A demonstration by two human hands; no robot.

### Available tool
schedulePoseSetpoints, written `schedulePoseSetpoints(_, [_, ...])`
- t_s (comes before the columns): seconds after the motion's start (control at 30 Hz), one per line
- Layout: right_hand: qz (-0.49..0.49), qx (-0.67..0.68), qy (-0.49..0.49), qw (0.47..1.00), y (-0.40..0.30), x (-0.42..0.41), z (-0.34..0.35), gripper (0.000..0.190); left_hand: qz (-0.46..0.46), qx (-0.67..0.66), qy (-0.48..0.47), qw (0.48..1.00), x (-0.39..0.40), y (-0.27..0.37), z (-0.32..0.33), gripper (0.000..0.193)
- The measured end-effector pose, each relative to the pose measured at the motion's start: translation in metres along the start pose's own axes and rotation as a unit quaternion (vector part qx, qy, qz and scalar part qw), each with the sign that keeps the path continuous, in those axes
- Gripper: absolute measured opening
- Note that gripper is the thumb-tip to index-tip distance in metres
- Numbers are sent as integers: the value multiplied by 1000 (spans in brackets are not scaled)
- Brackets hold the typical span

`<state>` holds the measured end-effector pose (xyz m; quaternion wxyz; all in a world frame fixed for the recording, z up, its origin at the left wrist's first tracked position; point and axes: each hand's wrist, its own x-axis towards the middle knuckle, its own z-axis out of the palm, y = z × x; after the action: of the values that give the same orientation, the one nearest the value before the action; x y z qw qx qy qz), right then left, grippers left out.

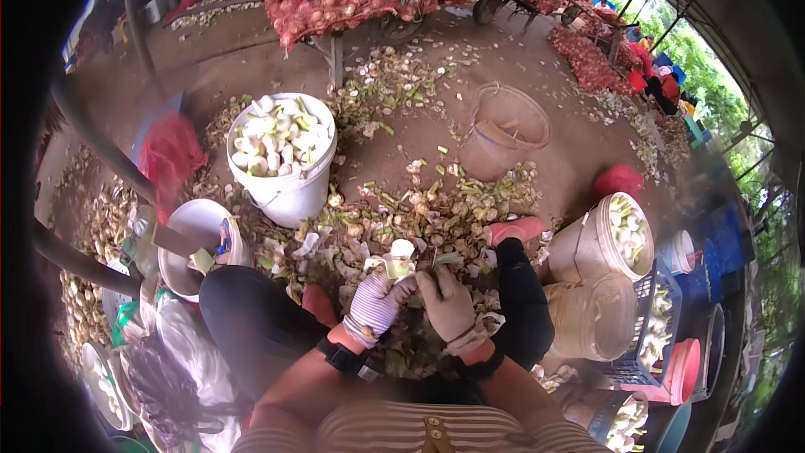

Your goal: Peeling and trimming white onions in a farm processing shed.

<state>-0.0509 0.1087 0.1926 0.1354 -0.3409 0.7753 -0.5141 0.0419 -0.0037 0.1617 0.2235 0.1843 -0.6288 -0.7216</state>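
My left hand [375, 303], in a striped glove, grips a pale, partly peeled bulb [400, 253] that looks like garlic or onion, with its cut white end up. Close beside it is my right hand [448, 307] in a tan glove, its fingertips bent against the left thumb. What the right fingers pinch is hidden; a greyish-green strip [449, 258] shows just beyond them. Below and ahead of both hands spreads a heap of bulbs, skins and green stem ends [415, 207]. A white bucket [286, 198] full of peeled white bulbs [280, 138] stands ahead on the left.
An open bucket [204, 220] sits by my left knee, near a metal bar [104, 138]. At right are a tilted bucket of bulbs [569, 245] and a blue crate [670, 333]. Ahead are a worn bucket [497, 151] and a cart loaded with red mesh sacks [358, 0].
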Motion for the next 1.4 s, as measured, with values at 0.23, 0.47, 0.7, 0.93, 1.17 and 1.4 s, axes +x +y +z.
schedulePoseSetpoints(0.23, [111, 143, -43, 983, 32, -9, 19, 12, 23, -248, 143, 958, 31, -42, -1, 14])
schedulePoseSetpoints(0.47, [104, 151, -18, 983, 39, 7, 4, 10, -100, -334, 241, 906, 39, -54, -51, 11])
schedulePoseSetpoints(0.7, [-20, -40, -83, 996, 44, 27, 15, 15, -151, -174, 84, 970, 32, -59, -25, 17])
schedulePoseSetpoints(0.93, [-16, 32, -86, 996, 70, 90, 26, 10, -189, -428, 347, 813, 72, -62, -46, 16])
schedulePoseSetpoints(1.17, [-273, 114, -120, 948, 8, 231, 99, 43, -350, -240, 211, 881, 55, -115, -29, 17])
schedulePoseSetpoints(1.4, [83, -460, -21, 884, 262, 309, 60, 54, -402, -217, 154, 876, 61, -124, -30, 22])
